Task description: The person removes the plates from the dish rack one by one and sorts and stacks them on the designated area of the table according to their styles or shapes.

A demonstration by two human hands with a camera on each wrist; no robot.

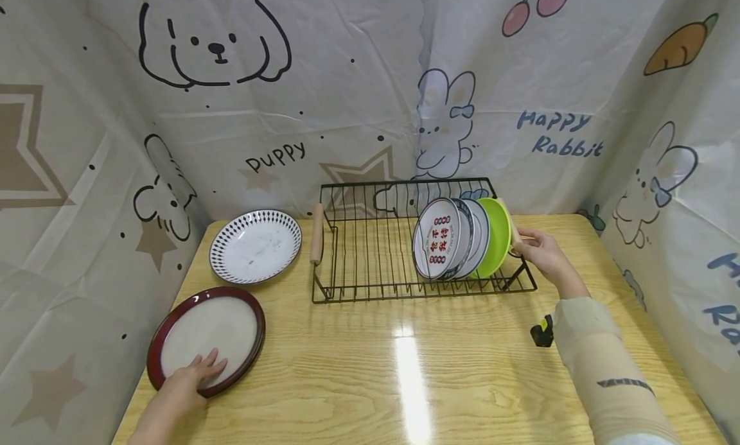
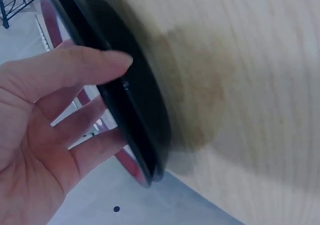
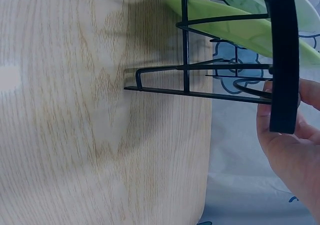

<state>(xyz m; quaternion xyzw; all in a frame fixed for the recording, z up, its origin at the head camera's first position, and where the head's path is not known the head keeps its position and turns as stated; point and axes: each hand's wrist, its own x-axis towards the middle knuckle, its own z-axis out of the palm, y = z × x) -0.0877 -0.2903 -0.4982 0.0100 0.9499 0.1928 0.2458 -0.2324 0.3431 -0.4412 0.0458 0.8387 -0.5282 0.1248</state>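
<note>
My left hand [image 1: 187,384] grips the near rim of a round dark-red-rimmed plate [image 1: 208,323] with a pale middle. In the left wrist view its thumb lies on the dark outside and the fingers reach over the rim; two dark edges [image 2: 125,110] show there, one against the other. My right hand [image 1: 546,255] holds the right end of a black wire dish rack [image 1: 405,182] by its wooden handle [image 1: 512,225]. Upright in the rack's right part lean a white dish with red characters [image 1: 441,239], other pale dishes [image 1: 478,239] and a lime-green one [image 1: 495,239].
A white plate with a black patterned rim [image 1: 254,246] lies at the back left of the wooden table [image 1: 335,368]. Near my right sleeve sits a small black and yellow object [image 1: 542,332]. Printed cloth [image 1: 358,111] hangs behind and at both sides.
</note>
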